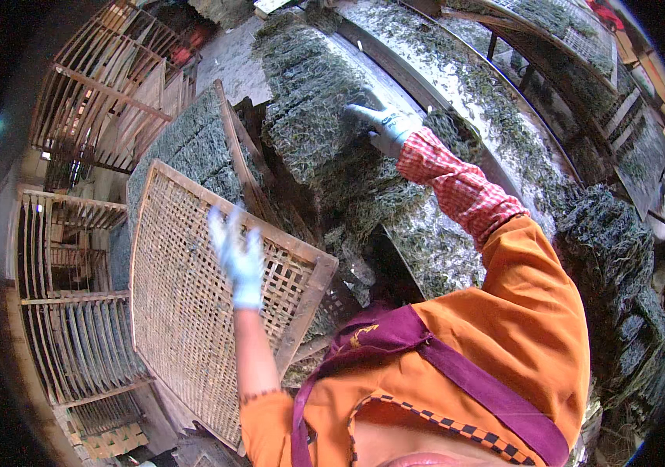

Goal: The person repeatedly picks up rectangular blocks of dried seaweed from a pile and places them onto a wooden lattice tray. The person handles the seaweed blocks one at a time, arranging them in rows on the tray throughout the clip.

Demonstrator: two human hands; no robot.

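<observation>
My left hand (238,261), in a pale blue glove, is raised in front of a woven bamboo drying tray (185,257) with a wooden frame. Its fingers are spread and slightly blurred, with nothing between them; I cannot tell whether it touches the weave. The tray stands tilted at my left. Farther off, my right hand (388,131), gloved too and with a red checked sleeve cover, reaches out with its fingers apart. It is over or beside a long heap of grey-green stringy plant strands (313,101), laid in clumps; contact cannot be made out.
Another framed tray (192,148) covered with dark strands leans behind the bamboo one. Slatted wooden racks (87,327) line the left side. A long pale trough (472,101) with scattered strands runs along the right. A large tangled pile (612,265) lies at my right.
</observation>
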